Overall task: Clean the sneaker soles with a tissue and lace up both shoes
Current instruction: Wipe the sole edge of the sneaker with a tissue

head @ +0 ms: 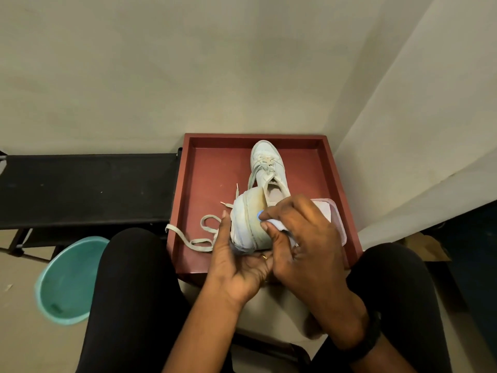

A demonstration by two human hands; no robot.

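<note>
Head view: a black fabric-topped bench (80, 189) runs along the pale wall at the left. Touching its right end is a square, dark red tray (188, 184) with raised walls and a smooth matte floor, set in the corner of the room. The person's legs in black trousers (129, 292) frame the near edge of the tray. On the floor by the left knee lies a round teal plastic basin (67, 278); a small dark label on its wall is too small to read.

The right hand (304, 238), a black band (372, 337) on its wrist, reaches in from above with knuckles up, thumb and fingertips pinching a pale bluish tissue (281, 228) against the sole edge of the held sneaker (247, 224). The left hand (236, 265) lies palm up under that shoe, fingers curled beneath it and thumb upright along its side. The held sneaker is white, smooth and leather-like, tipped on its side over the near part of the tray, with yellow-brown grime along the rubber rim.

The second sneaker (267, 168), also white, stands upright near the tray's far wall, toe pointing away, partly laced. A flat pink-edged pack (333, 219) lies by the right wall. A flat cream lace (199, 232) loops loose over the tray floor and its left wall. A gold ring (265, 256) shows on a left finger.
</note>
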